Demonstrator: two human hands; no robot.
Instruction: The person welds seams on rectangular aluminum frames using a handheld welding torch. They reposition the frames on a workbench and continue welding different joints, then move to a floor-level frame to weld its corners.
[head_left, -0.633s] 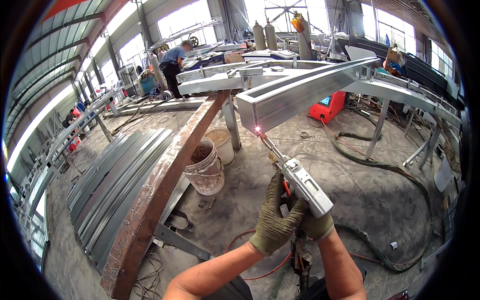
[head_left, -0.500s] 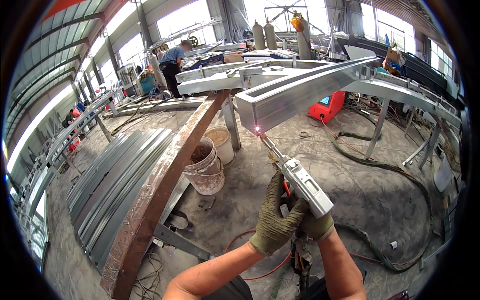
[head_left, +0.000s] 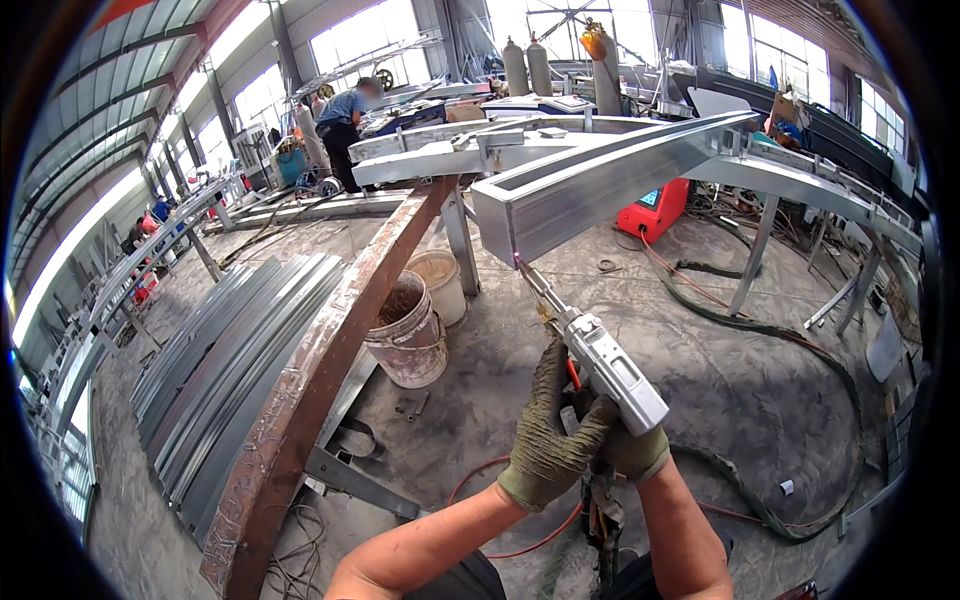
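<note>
Head view, and the gloved left hand (head_left: pixel 553 450) grips the silver torch-shaped tool (head_left: pixel 618 374) from beneath, the right hand (head_left: pixel 640 455) closed under its rear, partly hidden; the nozzle (head_left: pixel 532 278) sits right at the silver beam's (head_left: pixel 605 198) lower corner! Further out, a red machine (head_left: pixel 660 211) on the floor (head_left: pixel 720 400); left, a bucket (head_left: pixel 410 352) beside the brown beam (head_left: pixel 335 372).

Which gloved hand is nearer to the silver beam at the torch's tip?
Left. The left hand is short of the silver beam, extended forward beside the torch; the right hand, partly hidden, sits farther back, beneath the torch's rear.
</note>
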